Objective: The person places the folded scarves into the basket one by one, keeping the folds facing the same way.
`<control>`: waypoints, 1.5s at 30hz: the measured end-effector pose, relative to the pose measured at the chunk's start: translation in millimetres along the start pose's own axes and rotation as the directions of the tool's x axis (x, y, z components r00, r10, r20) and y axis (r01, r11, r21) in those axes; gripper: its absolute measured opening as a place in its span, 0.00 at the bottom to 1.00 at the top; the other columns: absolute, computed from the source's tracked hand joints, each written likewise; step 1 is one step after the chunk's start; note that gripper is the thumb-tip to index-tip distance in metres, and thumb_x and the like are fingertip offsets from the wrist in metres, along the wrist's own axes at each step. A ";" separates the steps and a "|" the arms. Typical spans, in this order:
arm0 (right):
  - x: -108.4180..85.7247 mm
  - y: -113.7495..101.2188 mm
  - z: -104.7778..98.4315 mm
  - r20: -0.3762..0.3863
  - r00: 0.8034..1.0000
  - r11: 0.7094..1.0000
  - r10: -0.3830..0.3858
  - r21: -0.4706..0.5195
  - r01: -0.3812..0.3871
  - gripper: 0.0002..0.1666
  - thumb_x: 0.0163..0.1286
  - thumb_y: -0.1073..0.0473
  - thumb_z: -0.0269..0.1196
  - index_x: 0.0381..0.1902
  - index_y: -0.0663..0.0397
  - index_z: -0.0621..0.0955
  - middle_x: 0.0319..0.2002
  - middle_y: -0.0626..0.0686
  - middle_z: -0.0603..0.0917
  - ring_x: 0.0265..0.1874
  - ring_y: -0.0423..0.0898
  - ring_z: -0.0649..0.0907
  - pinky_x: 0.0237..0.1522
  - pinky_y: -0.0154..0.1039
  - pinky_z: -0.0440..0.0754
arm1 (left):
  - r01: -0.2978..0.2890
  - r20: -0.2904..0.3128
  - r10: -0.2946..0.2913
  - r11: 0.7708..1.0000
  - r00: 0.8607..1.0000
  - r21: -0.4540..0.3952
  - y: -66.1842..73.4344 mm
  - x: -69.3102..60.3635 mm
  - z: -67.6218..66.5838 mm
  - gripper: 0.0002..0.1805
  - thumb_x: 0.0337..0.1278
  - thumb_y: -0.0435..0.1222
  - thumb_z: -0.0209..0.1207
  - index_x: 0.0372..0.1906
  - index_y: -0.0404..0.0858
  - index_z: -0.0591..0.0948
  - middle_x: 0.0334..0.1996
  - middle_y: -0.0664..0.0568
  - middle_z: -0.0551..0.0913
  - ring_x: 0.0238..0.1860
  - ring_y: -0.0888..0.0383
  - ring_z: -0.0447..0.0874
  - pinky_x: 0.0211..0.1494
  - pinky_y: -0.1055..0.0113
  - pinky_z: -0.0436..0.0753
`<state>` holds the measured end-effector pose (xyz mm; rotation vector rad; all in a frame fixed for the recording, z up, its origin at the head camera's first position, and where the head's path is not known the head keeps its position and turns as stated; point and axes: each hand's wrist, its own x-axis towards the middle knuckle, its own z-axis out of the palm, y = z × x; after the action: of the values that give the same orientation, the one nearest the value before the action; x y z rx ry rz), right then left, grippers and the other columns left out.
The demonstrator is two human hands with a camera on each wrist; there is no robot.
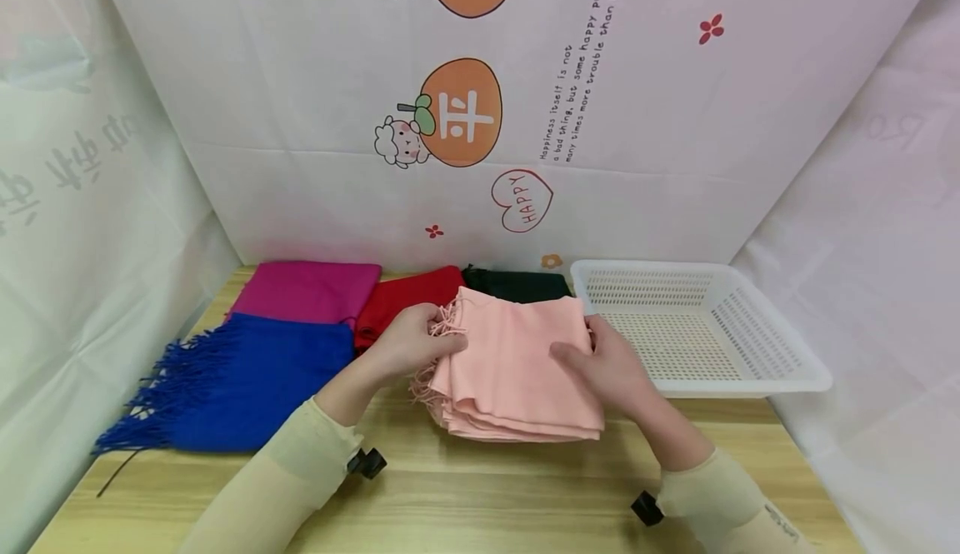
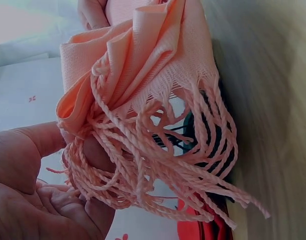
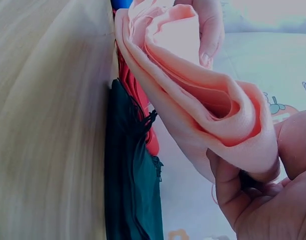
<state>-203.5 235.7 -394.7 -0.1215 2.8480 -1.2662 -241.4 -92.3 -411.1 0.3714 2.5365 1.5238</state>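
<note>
A folded pink scarf (image 1: 517,362) with twisted fringe is held between both hands above the wooden table. My left hand (image 1: 412,341) pinches its fringed left edge; in the left wrist view the strands of the fringe (image 2: 142,150) hang over the fingers. On the other side my right hand (image 1: 611,366) grips the folded right edge, thumb on top and fingers beneath. Several stacked layers of the pink scarf (image 3: 208,100) show their rounded folds in the right wrist view.
Left of the hands lie a folded blue scarf (image 1: 262,383) with fringe, a magenta one (image 1: 311,287) and a red one (image 1: 412,291). A dark green scarf (image 1: 517,285) is behind the pink one. At right stands a white perforated basket (image 1: 787,371). Printed white cloth (image 1: 637,204) surrounds the table.
</note>
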 end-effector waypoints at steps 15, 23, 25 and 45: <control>9.7 -6.9 -18.6 0.015 1.000 1.000 -0.004 0.007 0.004 0.46 0.78 0.43 0.72 0.78 0.68 0.71 0.60 0.67 0.85 0.45 0.54 0.89 0.45 0.48 0.90 | -0.047 -0.031 0.046 0.998 0.998 -0.047 15.8 4.0 -2.0 0.17 0.67 0.42 0.75 0.40 0.35 0.80 0.33 0.47 0.81 0.29 0.54 0.83 0.34 0.63 0.81; 20.8 -4.6 -30.8 0.019 0.999 0.999 -0.037 0.013 0.037 0.45 0.77 0.43 0.73 0.77 0.69 0.73 0.57 0.68 0.86 0.41 0.52 0.89 0.42 0.44 0.89 | -0.049 -0.046 0.048 0.998 0.998 -0.028 23.6 8.9 -4.7 0.17 0.67 0.43 0.75 0.41 0.36 0.80 0.35 0.47 0.83 0.31 0.54 0.85 0.36 0.62 0.83; 23.2 -3.0 -34.1 0.024 0.999 0.999 -0.038 0.028 0.038 0.45 0.77 0.44 0.72 0.77 0.70 0.72 0.57 0.68 0.86 0.40 0.52 0.89 0.41 0.44 0.89 | -0.058 -0.055 0.058 0.998 0.997 -0.009 26.0 11.2 -5.0 0.17 0.66 0.43 0.75 0.40 0.36 0.80 0.34 0.47 0.83 0.31 0.55 0.85 0.36 0.63 0.83; 40.2 6.9 -64.6 0.031 0.999 0.997 -0.033 0.068 0.031 0.42 0.78 0.45 0.73 0.74 0.69 0.74 0.54 0.65 0.86 0.40 0.49 0.88 0.44 0.43 0.87 | -0.094 -0.048 0.087 0.981 0.995 -0.172 37.7 33.2 10.3 0.16 0.69 0.39 0.73 0.37 0.35 0.78 0.25 0.52 0.80 0.22 0.60 0.78 0.28 0.66 0.77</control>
<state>-247.4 284.9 -356.1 -0.1850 2.7840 -1.3511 -265.6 -57.0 -382.9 0.4412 2.4207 1.7877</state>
